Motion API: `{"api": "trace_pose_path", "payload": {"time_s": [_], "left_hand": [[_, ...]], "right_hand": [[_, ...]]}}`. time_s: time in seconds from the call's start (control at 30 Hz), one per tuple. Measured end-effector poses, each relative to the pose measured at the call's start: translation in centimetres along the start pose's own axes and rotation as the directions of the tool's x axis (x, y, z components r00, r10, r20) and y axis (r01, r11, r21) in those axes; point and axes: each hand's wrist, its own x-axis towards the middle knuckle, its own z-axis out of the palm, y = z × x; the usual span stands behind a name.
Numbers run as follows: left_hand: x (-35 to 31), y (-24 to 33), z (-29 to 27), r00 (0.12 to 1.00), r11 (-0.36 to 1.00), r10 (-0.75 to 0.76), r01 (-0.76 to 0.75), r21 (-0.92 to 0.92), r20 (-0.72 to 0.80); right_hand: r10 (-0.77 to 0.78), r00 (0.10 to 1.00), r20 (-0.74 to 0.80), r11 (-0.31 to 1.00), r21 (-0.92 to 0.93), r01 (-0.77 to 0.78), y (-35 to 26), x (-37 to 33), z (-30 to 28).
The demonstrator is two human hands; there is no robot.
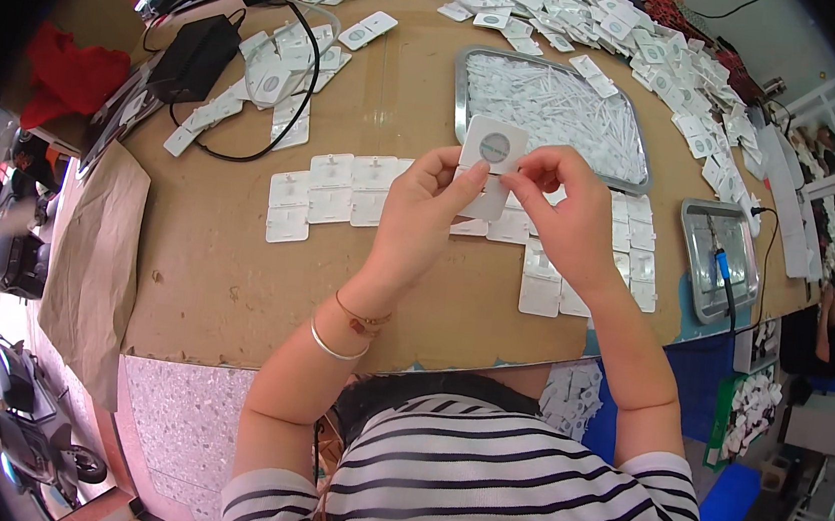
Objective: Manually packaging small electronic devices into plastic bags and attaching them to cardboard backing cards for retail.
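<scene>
My left hand (422, 216) and my right hand (568, 210) together hold a small white square case (494, 147) with a round clear window, raised above the cardboard-covered table (225, 272). The left thumb and fingers pinch its lower left side. From the right, my other hand's fingertips grip its lower edge. A second white piece hangs below the case, between the hands. Under the hands lies a row of open white cases (339, 193).
A metal tray (464, 89) of thin white sticks stands just behind the hands. A smaller metal tray (692, 277) with a blue-handled tool sits at the right. Heaps of white cases (601, 22) cover the back; black adapters and cables (196, 58) lie at the left.
</scene>
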Motion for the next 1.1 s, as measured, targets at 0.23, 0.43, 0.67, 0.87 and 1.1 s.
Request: {"api": "trace_pose_path", "payload": {"time_s": [0.23,0.43,0.67,0.87,1.1], "left_hand": [[-0.2,0.2,0.3,1.000,0.991,-0.021,0.022,-0.133,0.004],[-0.5,0.2,0.4,0.992,0.990,0.122,-0.120,0.074,-0.026],[0.3,0.7,-1.5,1.000,0.998,0.018,-0.018,-0.054,-0.013],[0.4,1.8,-1.7,0.987,0.979,-0.154,0.160,-0.125,0.055],[1.1,1.7,-2.3,0.998,0.998,0.001,-0.004,-0.055,-0.058]], "right_hand": [[0.415,0.858,0.302,0.736,0.443,-0.512,0.9,0.3,-0.7],[0.219,0.971,0.096,0.941,0.244,-0.236,0.8,-0.6,0.0],[-0.088,0.994,-0.063,0.996,-0.035,0.086,0.7,-0.4,0.6],[-0.489,0.865,0.118,0.805,-0.321,0.499,4.3,3.6,0.1],[0.120,0.987,0.109,0.866,-0.497,-0.050,12.4,12.6,0.6]]}}
